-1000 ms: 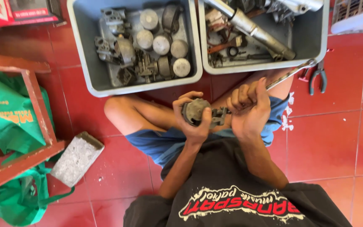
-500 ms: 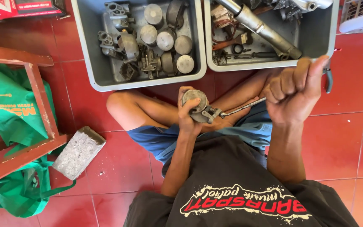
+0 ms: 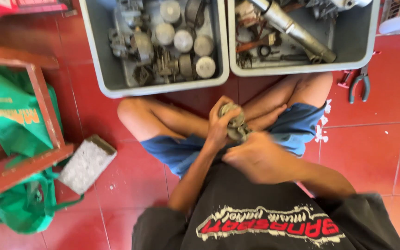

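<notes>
Over your crossed legs, you are gripping a small grey metal engine part (image 3: pixel 231 121) in your left hand (image 3: pixel 219 127), fingers closed around it. Your right hand (image 3: pixel 259 159) is sitting just below the part, blurred, so whether it is open or closed cannot be told. Beyond your knees, two grey plastic bins (image 3: pixel 99 69) are holding pistons (image 3: pixel 183 40) and a metal tube (image 3: pixel 296 31); pliers (image 3: pixel 359 82) are lying on the red tiled floor (image 3: pixel 376 143).

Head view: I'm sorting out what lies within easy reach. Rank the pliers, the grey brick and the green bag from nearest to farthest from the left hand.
From the left hand:
1. Grey brick, on the floor to its left.
2. Pliers, on the floor at far right, by the right bin.
3. Green bag, far left, under the red wooden frame.
</notes>
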